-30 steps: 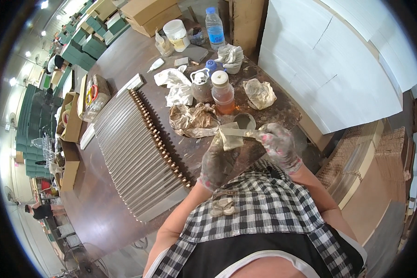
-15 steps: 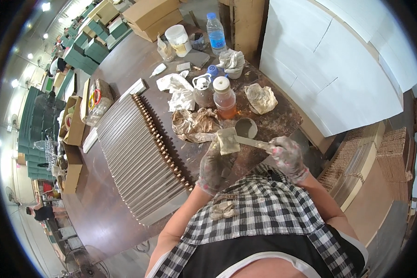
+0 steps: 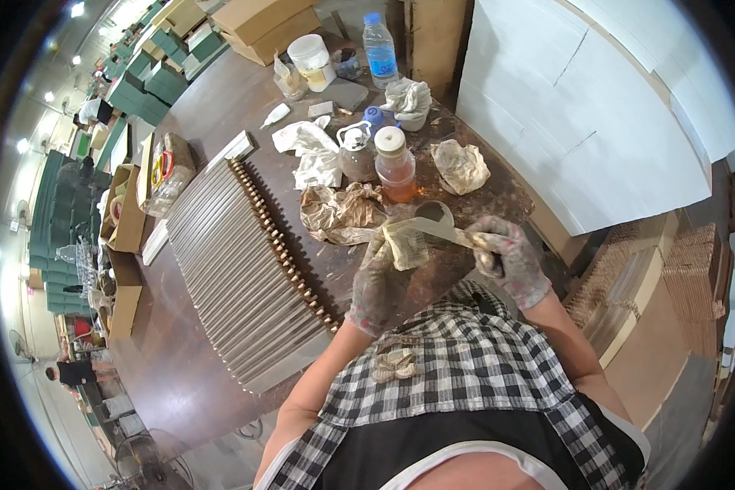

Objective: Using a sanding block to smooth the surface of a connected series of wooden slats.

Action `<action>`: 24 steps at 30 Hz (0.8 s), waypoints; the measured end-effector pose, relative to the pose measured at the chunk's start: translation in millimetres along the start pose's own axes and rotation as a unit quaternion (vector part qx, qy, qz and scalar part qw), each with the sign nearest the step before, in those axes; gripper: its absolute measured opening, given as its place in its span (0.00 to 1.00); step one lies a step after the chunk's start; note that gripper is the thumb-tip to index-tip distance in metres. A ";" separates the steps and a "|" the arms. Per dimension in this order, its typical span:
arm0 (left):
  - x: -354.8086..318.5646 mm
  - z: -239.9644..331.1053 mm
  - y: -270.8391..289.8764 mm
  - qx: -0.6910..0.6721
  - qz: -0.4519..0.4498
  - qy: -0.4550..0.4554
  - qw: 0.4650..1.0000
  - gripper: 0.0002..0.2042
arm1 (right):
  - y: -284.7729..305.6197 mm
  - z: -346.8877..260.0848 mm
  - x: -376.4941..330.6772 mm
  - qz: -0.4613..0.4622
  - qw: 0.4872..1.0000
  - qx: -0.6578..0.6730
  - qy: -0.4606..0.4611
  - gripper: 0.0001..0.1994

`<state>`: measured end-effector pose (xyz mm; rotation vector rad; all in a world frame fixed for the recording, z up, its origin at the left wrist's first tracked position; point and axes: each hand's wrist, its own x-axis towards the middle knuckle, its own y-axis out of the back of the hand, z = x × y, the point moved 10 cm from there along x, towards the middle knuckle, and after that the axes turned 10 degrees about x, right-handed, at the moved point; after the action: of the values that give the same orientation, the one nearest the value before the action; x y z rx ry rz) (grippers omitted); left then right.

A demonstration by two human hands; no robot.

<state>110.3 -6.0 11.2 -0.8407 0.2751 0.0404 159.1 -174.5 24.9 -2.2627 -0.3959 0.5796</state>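
My left hand (image 3: 376, 292), in a stained grey glove, pinches a folded pale yellow cloth (image 3: 408, 248). One end of a flat, pale bar (image 3: 434, 229) lies against that cloth. My right hand (image 3: 513, 263), in a similar glove with pink spots, has its fingers closed round the bar's other end, where something brownish shows. To the left lies a long row of flat grey bars (image 3: 241, 273) with brass-coloured ends. Just beyond my hands, partly behind the bar, sits a small round cup (image 3: 438, 214). Crumpled brown paper (image 3: 339, 211) lies beside it.
Beyond stand a bottle of amber liquid (image 3: 397, 173), a dark-filled bottle (image 3: 356, 155), a water bottle (image 3: 379, 53) and a white tub (image 3: 312, 61). A crumpled cloth (image 3: 460, 167) lies at the right. White boards (image 3: 580, 122) lean beside the table; cardboard boxes (image 3: 126, 208) stand left.
The bar has tilted, its end at the cloth rising slightly. The cloth hangs lower and looks more loosely folded. My right hand has turned and come up a little.
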 end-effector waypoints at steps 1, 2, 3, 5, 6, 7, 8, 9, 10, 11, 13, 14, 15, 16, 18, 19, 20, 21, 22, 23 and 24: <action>0.9 -2.1 1.2 0.002 -0.002 0.000 1.000 0.24 | 1.4 1.2 -0.7 0.005 0.999 -0.041 -0.012 0.05; 1.8 -3.6 0.0 0.002 -0.014 -0.001 1.000 0.23 | 3.8 8.1 0.2 0.021 0.996 -0.070 -0.045 0.05; 3.1 -2.4 3.5 -0.005 -0.006 -0.007 1.000 0.23 | 7.5 8.9 -1.1 0.038 0.994 -0.082 -0.058 0.05; 4.1 3.3 5.4 -0.028 -0.012 -0.026 0.999 0.23 | 6.1 16.9 -2.5 0.030 0.988 -0.112 -0.098 0.06; 3.6 5.2 8.9 -0.029 0.001 -0.032 0.999 0.23 | 10.0 19.2 -3.8 0.046 0.983 -0.139 -0.111 0.06; 2.8 6.2 11.5 -0.035 0.013 -0.037 0.999 0.22 | 19.9 20.0 -5.8 0.094 0.977 -0.146 -0.121 0.07; 1.3 5.4 13.6 -0.041 0.025 -0.036 0.998 0.22 | 10.7 16.2 -3.1 0.049 0.989 -0.109 -0.090 0.07; 1.6 4.0 10.8 -0.032 0.013 -0.031 0.999 0.22 | 5.1 12.9 -1.5 0.024 0.994 -0.080 -0.064 0.07; 1.9 0.8 8.9 -0.029 0.007 -0.023 0.999 0.22 | 5.7 5.6 0.7 0.025 0.998 -0.054 -0.024 0.07; 2.8 -1.0 7.3 -0.029 0.001 -0.022 0.999 0.22 | 4.1 4.9 0.9 0.015 0.998 -0.055 -0.016 0.06; 4.1 -2.0 9.7 -0.028 0.006 -0.025 0.999 0.21 | 9.6 19.3 0.7 0.024 0.990 -0.103 -0.093 0.05; 5.2 0.0 19.8 -0.014 0.044 -0.031 0.998 0.21 | 8.5 27.3 2.6 0.014 0.986 -0.103 -0.130 0.05; 5.7 5.7 25.5 -0.014 0.050 -0.048 0.997 0.21 | 12.4 25.1 0.3 0.014 0.979 -0.151 -0.137 0.06; 5.4 13.1 30.7 -0.016 0.053 -0.076 0.996 0.20 | 17.0 26.4 3.1 0.041 0.983 -0.104 -0.145 0.06; 0.6 10.6 44.6 -0.013 0.081 -0.054 0.995 0.21 | 36.8 -5.9 6.4 0.131 0.964 -0.230 -0.041 0.06; -0.3 8.7 47.5 -0.006 0.082 -0.047 0.995 0.21 | 27.1 -19.2 12.6 0.086 0.941 -0.328 0.012 0.04; -0.8 5.3 50.9 0.003 0.089 -0.035 0.995 0.21 | 4.2 -33.2 17.5 0.009 0.890 -0.441 0.112 0.03; -0.9 1.6 50.0 0.000 0.082 -0.031 0.996 0.21 | -12.0 -36.3 20.5 -0.038 0.813 -0.556 0.170 0.03; -0.5 -1.0 50.7 0.000 0.086 -0.031 0.996 0.21 | -28.8 -39.7 19.4 -0.058 0.709 -0.656 0.254 0.03; -0.1 -3.5 48.9 -0.002 0.079 -0.031 0.996 0.21 | -29.1 -31.0 30.1 -0.061 0.692 -0.682 0.231 0.05; 0.6 -5.6 47.2 -0.005 0.073 -0.031 0.997 0.21 | -33.3 -24.4 37.4 -0.064 0.671 -0.700 0.235 0.06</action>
<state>102.8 21.3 -26.9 -0.8259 0.2776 0.2053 200.0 -150.1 53.8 -3.5932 -0.9197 -0.7487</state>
